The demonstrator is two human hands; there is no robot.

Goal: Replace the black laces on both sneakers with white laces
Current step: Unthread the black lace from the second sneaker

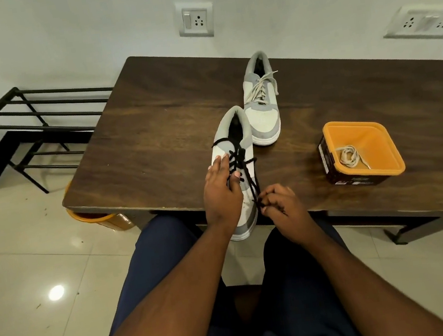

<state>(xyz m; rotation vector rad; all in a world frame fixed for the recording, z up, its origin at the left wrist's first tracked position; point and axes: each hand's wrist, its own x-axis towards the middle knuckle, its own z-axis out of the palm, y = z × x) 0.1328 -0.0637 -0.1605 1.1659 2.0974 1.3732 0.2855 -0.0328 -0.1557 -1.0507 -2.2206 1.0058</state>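
A dark wooden bench (pixel 151 126) stands against a white wall, with a black metal rack (pixel 29 121) on the floor to its left. Two grey-and-white sneakers lie on the bench, both with the long axis running near to far, toe towards the person and heel opening towards the wall. The far sneaker (pixel 262 115) carries a white lace. The near sneaker (pixel 233 148) rests at the bench's front edge, its toe hanging past it, and is threaded with a black lace (pixel 242 161). An orange tub (pixel 377 144) sits well to the right, holding a coiled white lace (pixel 349 156). The left hand (pixel 222 193) lies on the near sneaker's left side, its fingers fairly straight and pressed to the upper. The right hand (pixel 280 205) pinches the black lace's end between curled fingers, just beside the toe.
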